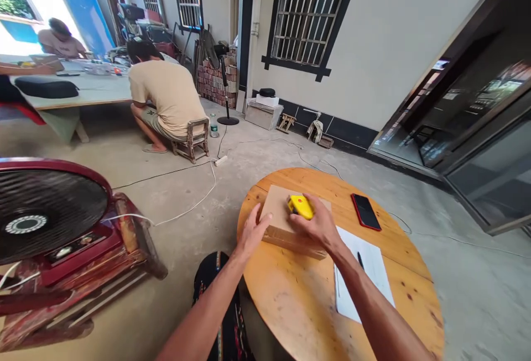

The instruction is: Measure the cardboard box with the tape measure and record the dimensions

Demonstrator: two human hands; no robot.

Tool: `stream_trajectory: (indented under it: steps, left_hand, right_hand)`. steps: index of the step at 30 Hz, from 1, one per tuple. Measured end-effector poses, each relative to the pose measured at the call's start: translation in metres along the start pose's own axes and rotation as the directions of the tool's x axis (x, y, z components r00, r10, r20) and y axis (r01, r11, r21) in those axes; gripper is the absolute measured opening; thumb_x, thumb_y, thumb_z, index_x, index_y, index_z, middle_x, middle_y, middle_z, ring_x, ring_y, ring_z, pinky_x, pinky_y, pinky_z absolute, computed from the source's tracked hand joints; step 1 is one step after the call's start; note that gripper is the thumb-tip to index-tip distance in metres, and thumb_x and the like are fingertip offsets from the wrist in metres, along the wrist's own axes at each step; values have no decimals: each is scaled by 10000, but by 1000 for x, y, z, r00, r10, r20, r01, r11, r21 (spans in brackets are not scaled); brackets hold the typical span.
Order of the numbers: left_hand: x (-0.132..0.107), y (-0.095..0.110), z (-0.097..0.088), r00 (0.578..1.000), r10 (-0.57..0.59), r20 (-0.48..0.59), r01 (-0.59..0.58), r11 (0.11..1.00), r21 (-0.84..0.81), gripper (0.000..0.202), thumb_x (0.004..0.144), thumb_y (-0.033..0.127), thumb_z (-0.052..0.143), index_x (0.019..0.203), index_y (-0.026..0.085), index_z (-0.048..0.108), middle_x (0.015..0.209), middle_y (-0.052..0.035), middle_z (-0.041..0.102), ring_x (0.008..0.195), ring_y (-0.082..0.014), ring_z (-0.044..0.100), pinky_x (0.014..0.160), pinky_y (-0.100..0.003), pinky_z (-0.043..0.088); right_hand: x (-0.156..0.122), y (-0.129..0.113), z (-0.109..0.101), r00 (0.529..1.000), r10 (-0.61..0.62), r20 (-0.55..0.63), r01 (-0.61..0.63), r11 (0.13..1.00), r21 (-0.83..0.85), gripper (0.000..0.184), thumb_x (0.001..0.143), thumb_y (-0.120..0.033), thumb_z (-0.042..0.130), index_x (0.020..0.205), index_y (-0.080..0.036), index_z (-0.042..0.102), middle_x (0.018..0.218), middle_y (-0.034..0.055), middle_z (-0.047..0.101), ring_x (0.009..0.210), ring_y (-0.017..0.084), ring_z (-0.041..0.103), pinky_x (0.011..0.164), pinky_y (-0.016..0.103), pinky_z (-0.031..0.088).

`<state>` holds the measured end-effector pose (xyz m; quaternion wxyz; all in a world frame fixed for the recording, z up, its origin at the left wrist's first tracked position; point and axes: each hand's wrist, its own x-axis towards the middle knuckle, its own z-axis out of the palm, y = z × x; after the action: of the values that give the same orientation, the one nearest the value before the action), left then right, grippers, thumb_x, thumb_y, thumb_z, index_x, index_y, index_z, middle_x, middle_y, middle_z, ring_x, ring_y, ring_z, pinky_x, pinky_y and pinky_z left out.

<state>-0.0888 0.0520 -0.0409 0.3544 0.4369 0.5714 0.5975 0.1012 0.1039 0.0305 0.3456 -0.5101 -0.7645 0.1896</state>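
Observation:
A brown cardboard box (277, 206) lies flat on the round wooden table (286, 300). My right hand (319, 223) is wrapped round a yellow tape measure (301, 207) above the box's top; whether the tape measure rests on the cardboard I cannot tell. At the box's left edge is my left hand (251, 233), its thumb and fingers apart and nothing in its grasp. No pulled-out tape is visible. White paper (379, 272) with a black pen (360, 260) on it lies right of the box, partly behind my right forearm.
A phone in a red case (365, 212) lies near the table's far right edge. To the left, a dark red fan (53, 212) stands on a wooden chair (136, 234). A person (170, 95) sits by another table (103, 93). Cables (186, 214) cross the floor.

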Motion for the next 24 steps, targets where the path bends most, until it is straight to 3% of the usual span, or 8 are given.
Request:
stream_trajectory:
  steps: [2,4,5,8,11,14,19,24]
  left_hand:
    - [-2,6,1,995,11,100,-7,999,-41,435,877,347,533,1270,175,601,1252,-98,668,1153,-253,622,961,-357,506]
    - [-13,9,-4,987,27,161,-17,998,-66,465,884,320,499,1323,179,562,1301,-86,642,1194,-248,597,1010,-366,477]
    - [-23,8,-8,984,40,171,-29,997,-66,497,883,311,491,1361,180,527,1344,-84,612,1233,-249,569,1044,-373,451]
    - [-64,-7,-21,987,83,136,-84,996,1,582,879,308,483,1443,177,420,1463,-93,497,1346,-256,460,1130,-397,356]
    - [-109,-30,-29,995,60,84,-67,994,81,661,865,317,525,1483,192,328,1499,-106,445,1379,-260,420,1131,-402,355]
    - [-134,-41,-27,999,27,39,-31,993,110,659,848,340,561,1450,172,353,1435,-137,508,1366,-281,436,1100,-421,387]
    - [-124,-27,-11,1000,12,-12,-11,998,59,561,830,344,582,1340,146,455,1274,-132,628,1220,-276,573,1038,-435,450]
    - [-113,-18,2,997,75,-3,-74,995,65,519,789,331,605,1268,149,524,1160,-100,692,1072,-245,657,947,-387,517]
  right_hand:
    - [-21,9,-14,978,155,-139,-103,940,326,613,695,-477,738,1232,-209,611,1179,101,676,1030,287,634,843,403,488]
    - [-49,17,-30,867,338,-365,-75,814,576,612,709,-481,721,1246,-224,584,1148,79,677,981,259,647,786,365,491]
    - [-64,21,-38,809,417,-414,-41,744,667,571,740,-493,680,1238,-231,582,1133,69,674,971,250,656,768,356,493]
    - [-108,27,-53,721,587,-368,-40,566,824,428,823,-499,577,1168,-249,615,1066,51,684,986,252,674,775,381,517]
    - [-145,25,-50,714,651,-257,-86,447,890,371,856,-498,552,1129,-261,633,1038,53,700,987,268,682,801,431,541]
    - [-166,22,-35,722,660,-208,-93,390,916,364,843,-474,592,1140,-268,637,1127,52,692,993,248,676,767,382,556]
    - [-154,34,-22,783,607,-138,-107,349,931,372,798,-473,652,1100,-256,639,1079,19,710,926,203,678,678,294,542]
    - [-146,48,-34,799,589,-120,-55,271,961,359,794,-495,649,1053,-248,641,991,3,725,909,191,692,720,312,556]
